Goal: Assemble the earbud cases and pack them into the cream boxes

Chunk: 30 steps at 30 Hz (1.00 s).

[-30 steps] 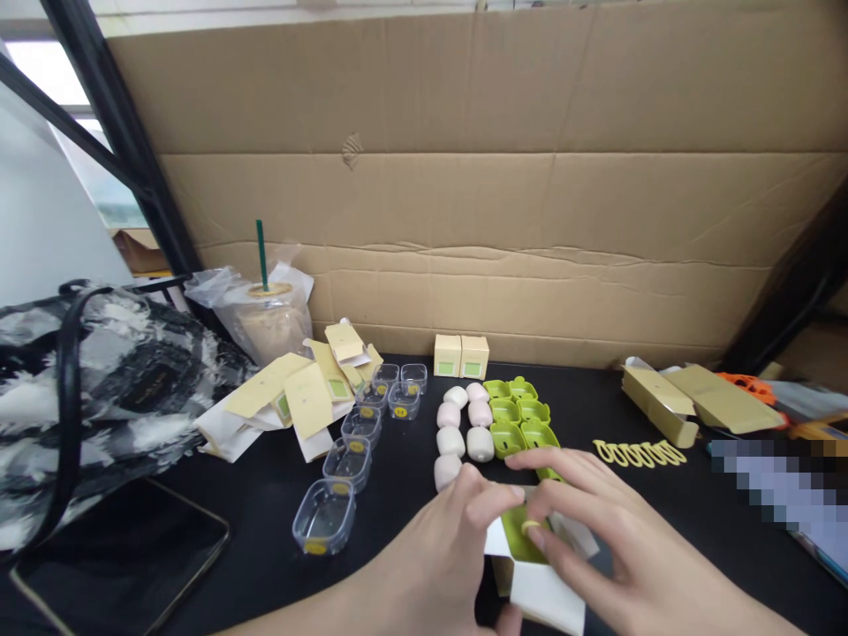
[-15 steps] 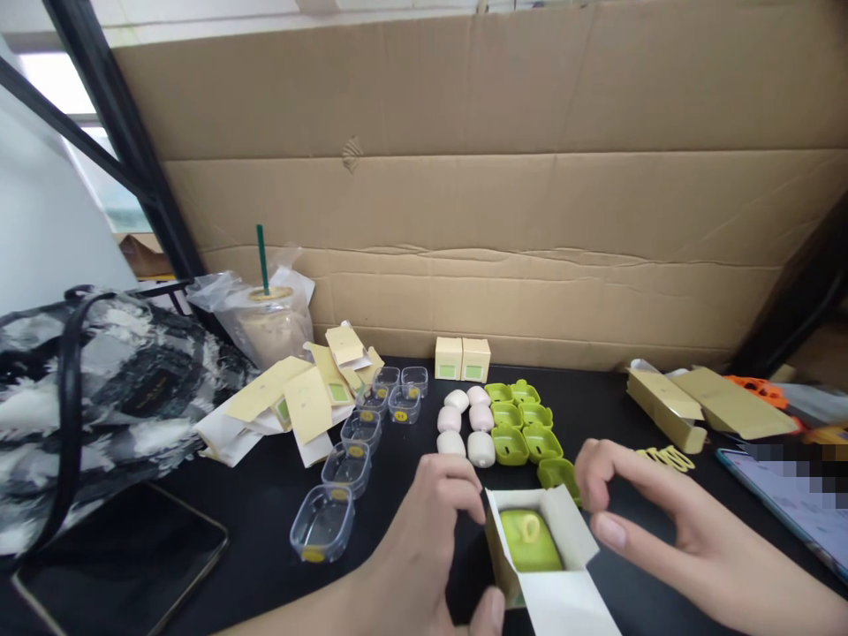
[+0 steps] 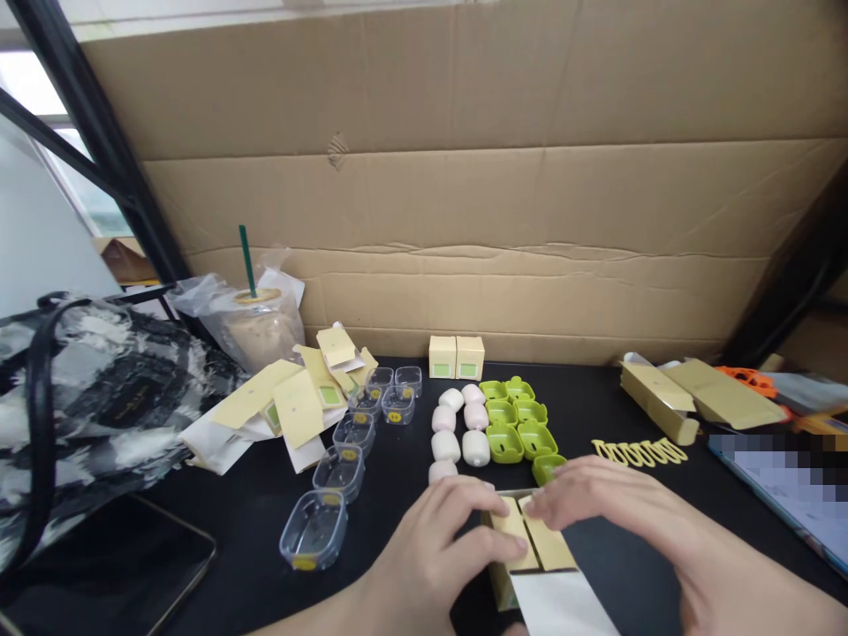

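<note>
Both the left hand (image 3: 430, 552) and right hand (image 3: 616, 512) are pressing flat fingers on the small yellow cardboard box's (image 3: 530, 552) two side flaps, its white lid flap (image 3: 563, 605) nearest them remaining unfolded.

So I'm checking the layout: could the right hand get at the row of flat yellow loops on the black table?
Probably yes. The row of flat yellow loops lies on bare black table just beyond the right hand, nothing between; that hand presses the small cardboard box flaps.
</note>
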### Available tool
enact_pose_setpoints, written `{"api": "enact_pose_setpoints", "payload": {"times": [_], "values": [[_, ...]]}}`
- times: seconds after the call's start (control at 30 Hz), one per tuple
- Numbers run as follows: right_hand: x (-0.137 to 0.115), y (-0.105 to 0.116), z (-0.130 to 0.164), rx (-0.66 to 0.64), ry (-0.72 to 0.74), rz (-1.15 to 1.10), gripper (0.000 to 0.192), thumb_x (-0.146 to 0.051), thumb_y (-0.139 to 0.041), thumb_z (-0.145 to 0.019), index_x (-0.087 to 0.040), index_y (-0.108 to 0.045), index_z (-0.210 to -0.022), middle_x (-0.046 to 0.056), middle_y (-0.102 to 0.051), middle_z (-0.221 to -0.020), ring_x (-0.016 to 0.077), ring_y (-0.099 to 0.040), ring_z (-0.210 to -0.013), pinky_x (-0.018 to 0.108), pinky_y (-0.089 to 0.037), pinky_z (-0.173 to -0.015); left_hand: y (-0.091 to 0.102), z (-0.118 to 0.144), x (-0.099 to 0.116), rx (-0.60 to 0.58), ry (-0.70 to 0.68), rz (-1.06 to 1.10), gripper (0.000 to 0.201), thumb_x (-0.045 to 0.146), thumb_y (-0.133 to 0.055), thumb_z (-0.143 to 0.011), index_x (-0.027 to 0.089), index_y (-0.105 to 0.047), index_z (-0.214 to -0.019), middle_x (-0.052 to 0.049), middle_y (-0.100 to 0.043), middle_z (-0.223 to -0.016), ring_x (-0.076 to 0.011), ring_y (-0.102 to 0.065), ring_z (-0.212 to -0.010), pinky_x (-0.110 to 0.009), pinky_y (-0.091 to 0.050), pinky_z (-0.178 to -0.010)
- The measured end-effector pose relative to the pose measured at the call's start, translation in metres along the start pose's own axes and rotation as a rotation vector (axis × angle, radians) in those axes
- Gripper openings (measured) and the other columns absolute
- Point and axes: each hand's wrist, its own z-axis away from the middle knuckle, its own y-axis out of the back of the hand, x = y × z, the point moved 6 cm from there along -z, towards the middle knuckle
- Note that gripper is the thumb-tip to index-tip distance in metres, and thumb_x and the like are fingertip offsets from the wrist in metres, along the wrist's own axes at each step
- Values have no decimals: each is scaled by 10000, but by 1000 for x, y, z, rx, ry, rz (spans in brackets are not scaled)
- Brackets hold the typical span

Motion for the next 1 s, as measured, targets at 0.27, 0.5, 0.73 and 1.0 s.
{"api": "enact_pose_setpoints", "payload": {"times": [0.27,0.5,0.73,1.0], "values": [[-7,8,-1,204,103,69,332,-517,-543,-864,-272,-636,-1068,51,-728,-1004,228,-687,-959,285,-576,-796,5,-7,1,44,41,140,224,338,-629,-795,220,-570,-977,-66,-592,-987,-205,-570,-960,-315,-487,-841],[-7,9,0,358,203,75,283,-505,-463,-921,-302,-614,-1049,35,-708,-1038,178,-690,-938,206,-566,-774,2,0,-10,39,424,409,501,165,-628,-786,292,-313,-1153,-55,-530,-1067,-185,-573,-893,-357,-511,-777],[23,-12,-7,384,-19,-68,169,-315,-545,-911,-283,-710,-935,67,-623,-1099,207,-619,-1047,285,-527,-869,1,-3,-5,124,364,496,598,86,-595,-771,339,-252,-1189,-62,-407,-1180,-201,-515,-1043,-307,-510,-751],[47,-32,-18,308,-239,-423,293,-474,-551,-878,-264,-755,-877,73,-662,-974,231,-639,-933,336,-520,-808,5,-6,-5,55,399,448,531,112,-616,-779,297,-365,-1208,-81,-424,-1216,-228,-493,-1125,-299,-527,-792]]}}
